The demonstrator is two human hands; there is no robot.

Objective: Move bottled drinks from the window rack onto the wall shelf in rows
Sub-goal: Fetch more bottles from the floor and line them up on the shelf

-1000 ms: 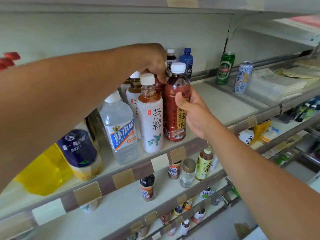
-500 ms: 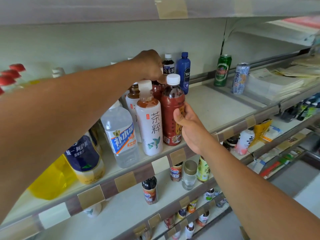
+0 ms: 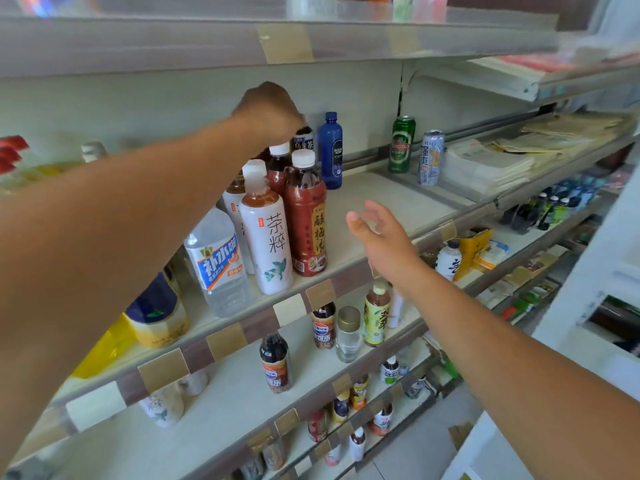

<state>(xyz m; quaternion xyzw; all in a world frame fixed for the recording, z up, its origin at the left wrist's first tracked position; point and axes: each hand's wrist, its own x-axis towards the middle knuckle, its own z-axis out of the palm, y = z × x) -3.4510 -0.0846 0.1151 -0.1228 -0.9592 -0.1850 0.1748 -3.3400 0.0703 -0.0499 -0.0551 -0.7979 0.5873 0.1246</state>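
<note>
Front edge of the wall shelf, left to right: a yellow bottle, a blue-and-cream bottle, a clear water bottle, a white tea bottle and a red-brown bottle. The last three stand upright. The white and red-brown ones stand side by side, touching or very nearly so.

The right hand is held over the front edge, just to the right of the red-brown bottle. It is open, with fingers spread and relaxed, and holds nothing. A clear gap shows between its fingertips and the bottle's side.

Second row: another white tea bottle stands behind the first. A second red-brown bottle stands behind the front one, with its white cap showing.

Back edge: a dark-labelled bottle and a blue bottle stand upright near the rear wall, just beside each other. The left hand reaches over the rows to this point. Its fingers curl down over the top of the dark-labelled bottle and hide the cap. Whether they actually grip the bottle cannot be told.

Further right along the back, well apart from both hands, stand a green can and a silver can. Beyond them lies a stack of papers.

The lower shelf carries several more upright bottles.
</note>
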